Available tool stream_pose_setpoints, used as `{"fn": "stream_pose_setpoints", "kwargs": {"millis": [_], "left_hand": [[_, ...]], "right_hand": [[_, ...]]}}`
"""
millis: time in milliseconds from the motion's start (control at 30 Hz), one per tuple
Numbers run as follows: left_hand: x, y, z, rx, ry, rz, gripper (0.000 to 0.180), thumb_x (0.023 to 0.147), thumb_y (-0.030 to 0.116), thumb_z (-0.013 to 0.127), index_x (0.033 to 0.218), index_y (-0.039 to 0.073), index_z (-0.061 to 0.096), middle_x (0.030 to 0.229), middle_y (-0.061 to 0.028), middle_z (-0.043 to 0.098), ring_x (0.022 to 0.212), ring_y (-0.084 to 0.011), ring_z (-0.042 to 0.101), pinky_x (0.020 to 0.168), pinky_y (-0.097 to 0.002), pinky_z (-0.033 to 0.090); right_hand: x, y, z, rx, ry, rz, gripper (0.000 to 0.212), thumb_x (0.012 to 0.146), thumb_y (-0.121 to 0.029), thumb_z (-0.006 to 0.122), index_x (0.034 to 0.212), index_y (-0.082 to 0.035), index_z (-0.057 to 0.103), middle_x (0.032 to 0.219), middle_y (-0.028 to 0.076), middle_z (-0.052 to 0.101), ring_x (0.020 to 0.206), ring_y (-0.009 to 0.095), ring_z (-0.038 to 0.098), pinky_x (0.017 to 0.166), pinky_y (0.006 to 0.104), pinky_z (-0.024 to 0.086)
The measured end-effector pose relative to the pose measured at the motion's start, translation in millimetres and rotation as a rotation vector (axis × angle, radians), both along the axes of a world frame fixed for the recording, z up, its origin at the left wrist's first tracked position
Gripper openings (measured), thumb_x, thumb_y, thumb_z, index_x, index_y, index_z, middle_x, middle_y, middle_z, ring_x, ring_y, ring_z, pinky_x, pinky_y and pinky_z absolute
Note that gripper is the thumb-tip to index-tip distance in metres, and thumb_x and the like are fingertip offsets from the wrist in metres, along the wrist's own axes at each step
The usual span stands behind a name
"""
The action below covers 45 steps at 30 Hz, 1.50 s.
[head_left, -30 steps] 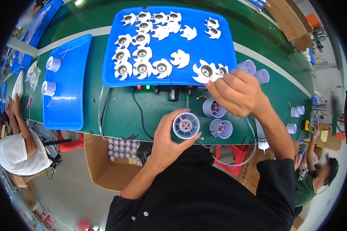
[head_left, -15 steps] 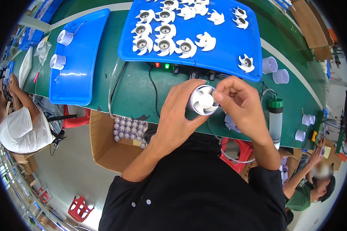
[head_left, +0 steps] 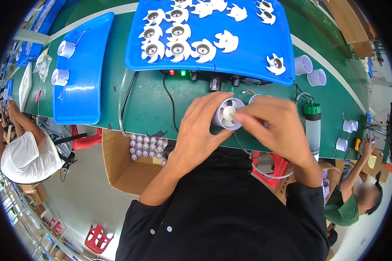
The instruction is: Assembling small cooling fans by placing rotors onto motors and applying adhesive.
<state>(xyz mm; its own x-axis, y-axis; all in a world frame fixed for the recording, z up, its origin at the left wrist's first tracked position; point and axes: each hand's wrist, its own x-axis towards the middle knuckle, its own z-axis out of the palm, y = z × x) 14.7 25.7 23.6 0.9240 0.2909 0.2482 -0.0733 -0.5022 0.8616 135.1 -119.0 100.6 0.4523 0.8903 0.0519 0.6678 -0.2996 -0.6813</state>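
My left hand (head_left: 200, 122) is wrapped around a white cylindrical fan housing (head_left: 219, 120), its open end tilted up towards me. Inside it sits a white fan impeller (head_left: 228, 114) with curved blades. Over the housing's right rim reaches my right hand (head_left: 276, 126), its fingers curled and a fingertip right by the blades. Whatever those fingers may pinch is hidden. Behind my right hand another white housing (head_left: 253, 99) shows only in part, with thin wires next to it.
A blue tray (head_left: 248, 48) of white impellers lies ahead, above a dark control box with lit switches (head_left: 177, 73). Left is a blue tray (head_left: 80, 87) with two housings. A green-capped bottle (head_left: 312, 126) stands right. A cardboard box (head_left: 122, 169) is below; co-workers sit on both sides.
My right hand has turned over, its back now showing, and its fingers have come in across the housing's rim towards the impeller. My left hand keeps its hold. The whole view has shifted slightly.
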Motion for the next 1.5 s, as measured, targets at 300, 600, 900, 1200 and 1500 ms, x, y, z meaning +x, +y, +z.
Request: {"fn": "stream_pose_setpoints", "kwargs": {"millis": [300,600,900,1200,1500], "left_hand": [[-3,-3,-2,-0.093,-0.147,0.077,0.066,0.061,0.001,0.084,0.122,0.007,0.061,0.121,-0.0122,0.065,0.108,-0.0338,0.062,0.093,-0.0420,0.048],[-4,0,2,0.050,-0.082,0.037,0.061,0.063,-0.001,0.082,0.120,0.005,0.062,0.121,-0.0123,0.065,0.111,-0.0325,0.062,0.095,-0.0392,0.049],[-24,24,9,0.026,-0.057,0.207,0.060,0.065,0.002,0.086,0.120,0.004,0.062,0.122,-0.0123,0.066,0.114,-0.0311,0.061,0.098,-0.0386,0.048],[-74,207,-10,0.277,0.002,0.972,0.062,0.074,0.016,0.084,0.128,0.004,0.055,0.120,-0.0167,0.059,0.115,-0.0283,0.054,0.097,-0.0420,0.046],[-117,286,-27,0.982,0.081,1.256,0.056,0.078,0.016,0.080,0.128,0.005,0.059,0.118,-0.0217,0.061,0.108,-0.0392,0.057,0.091,-0.0485,0.044]], "right_hand": [[-9,-2,23,0.127,0.052,0.171,0.035,0.086,-0.013,0.070,0.057,-0.002,0.054,0.054,0.012,0.053,0.045,0.033,0.051,0.043,0.0409,0.038],[-9,2,-2,0.129,-0.025,-0.041,0.030,0.088,-0.013,0.070,0.063,-0.001,0.060,0.057,0.013,0.054,0.047,0.033,0.050,0.044,0.0394,0.035],[-5,3,12,0.168,0.107,-0.052,0.026,0.084,-0.007,0.070,0.062,0.000,0.059,0.054,0.010,0.045,0.047,0.025,0.043,0.046,0.0359,0.030],[-1,-35,-4,0.112,0.138,-0.196,0.017,0.085,-0.008,0.070,0.070,-0.001,0.066,0.057,0.005,0.051,0.050,0.014,0.046,0.048,0.0293,0.030],[9,-26,3,0.063,0.191,-0.149,0.016,0.086,-0.010,0.071,0.075,0.001,0.066,0.060,0.009,0.054,0.051,0.019,0.050,0.049,0.0320,0.035]]}}
